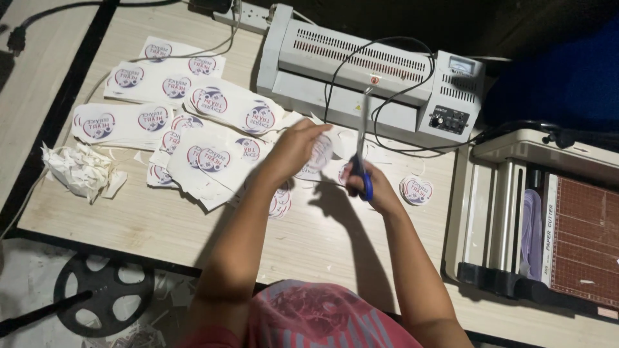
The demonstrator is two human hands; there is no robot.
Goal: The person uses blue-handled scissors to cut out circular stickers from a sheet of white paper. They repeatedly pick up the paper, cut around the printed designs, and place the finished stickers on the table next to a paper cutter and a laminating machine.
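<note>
My left hand (293, 149) holds a round printed sticker cutout (321, 152) above the wooden table (148, 219). My right hand (371, 187) grips blue-handled scissors (361, 145), blades pointing away from me, right beside the sticker. A small stack of cut round stickers (416, 190) lies just right of my right hand. Several uncut sheets printed with round logos (193, 116) are spread over the table to the left of my hands.
A white laminating machine (374, 74) with black cable sits at the table's far edge. A paper cutter (548, 219) stands on the right. A crumpled heap of paper offcuts (80, 169) lies at the left edge. A black wheel-shaped object (103, 293) rests on the floor.
</note>
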